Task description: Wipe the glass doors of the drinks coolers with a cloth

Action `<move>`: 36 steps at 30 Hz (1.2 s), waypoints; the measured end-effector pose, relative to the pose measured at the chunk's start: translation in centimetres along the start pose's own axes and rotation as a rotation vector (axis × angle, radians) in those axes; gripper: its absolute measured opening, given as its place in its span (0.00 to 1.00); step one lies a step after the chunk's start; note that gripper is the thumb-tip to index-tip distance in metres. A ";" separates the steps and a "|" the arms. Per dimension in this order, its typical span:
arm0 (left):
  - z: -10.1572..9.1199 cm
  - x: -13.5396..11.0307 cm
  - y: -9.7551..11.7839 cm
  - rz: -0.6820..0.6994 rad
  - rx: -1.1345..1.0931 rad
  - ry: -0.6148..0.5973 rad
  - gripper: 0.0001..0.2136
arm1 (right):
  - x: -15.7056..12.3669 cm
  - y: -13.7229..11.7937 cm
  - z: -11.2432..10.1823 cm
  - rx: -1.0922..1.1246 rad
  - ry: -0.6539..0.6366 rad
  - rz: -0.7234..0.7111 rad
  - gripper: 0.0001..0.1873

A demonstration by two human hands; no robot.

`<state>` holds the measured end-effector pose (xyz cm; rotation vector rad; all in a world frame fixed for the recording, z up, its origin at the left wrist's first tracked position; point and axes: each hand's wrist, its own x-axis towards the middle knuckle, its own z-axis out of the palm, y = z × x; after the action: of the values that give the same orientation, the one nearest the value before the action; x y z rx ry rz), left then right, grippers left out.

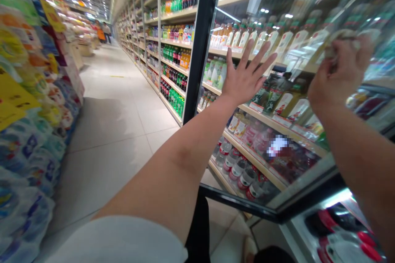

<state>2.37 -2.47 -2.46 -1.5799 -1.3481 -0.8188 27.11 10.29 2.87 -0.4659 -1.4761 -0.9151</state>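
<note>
An open glass cooler door (290, 90) with a black frame (208, 41) stands tilted in front of me. My left hand (245, 74) is raised with its fingers spread flat at the glass near the frame; nothing is in it. Farther right and also high, my right hand (342, 70) is blurred, its fingers curled against the glass. Something pale and brownish shows by those fingers, too smeared to name. Rows of bottles (296, 43) show through or in the glass behind both hands.
Below the door, at lower right, large bottles with red caps (367, 246) lie inside the cooler. Drink shelves (175, 16) line the aisle. Stacked packs of bottles (21, 144) stand left of the tiled floor (108, 131). Two people (105, 32) are far off.
</note>
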 end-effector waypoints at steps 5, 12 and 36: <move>0.0 -0.1 0.0 0.001 0.002 0.027 0.29 | -3.7 -5.0 -1.9 0.060 -0.102 -0.195 0.23; -0.1 0.0 -0.2 0.003 -0.023 0.017 0.30 | 1.6 0.1 0.0 -0.071 0.007 0.148 0.24; 1.0 -0.1 -0.1 -0.038 -0.085 0.039 0.42 | -0.1 -3.1 -2.4 -0.024 -0.205 0.040 0.21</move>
<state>2.22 -1.61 -2.90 -1.5997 -1.3345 -0.9359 26.28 6.61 1.70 -0.6191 -1.6362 -0.8743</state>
